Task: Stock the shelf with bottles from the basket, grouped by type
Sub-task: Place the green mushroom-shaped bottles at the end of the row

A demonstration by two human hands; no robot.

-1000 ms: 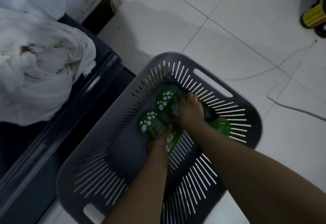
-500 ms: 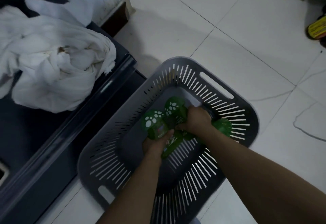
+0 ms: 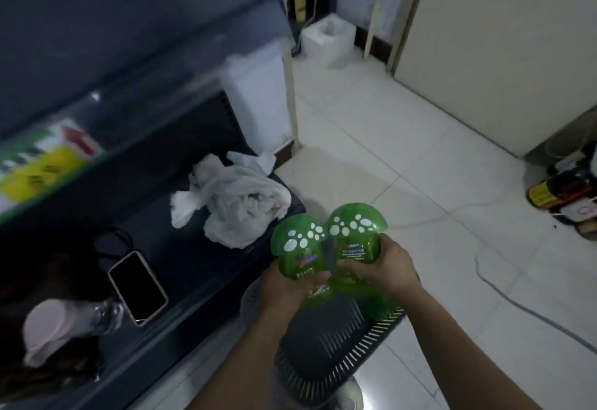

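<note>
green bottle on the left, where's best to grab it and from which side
Probably the narrower labelled body of the left green bottle, wrapped from below and the side, as the left hand does. The wide spotted cap flares above, too broad to wrap.

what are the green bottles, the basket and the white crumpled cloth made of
The green bottles look like translucent glossy plastic: light glows through the caps. The basket seems grey moulded plastic, matt, given its even slotted walls. The cloth is soft white fabric or paper towel, crumpled in loose folds; I cannot tell which.
</note>
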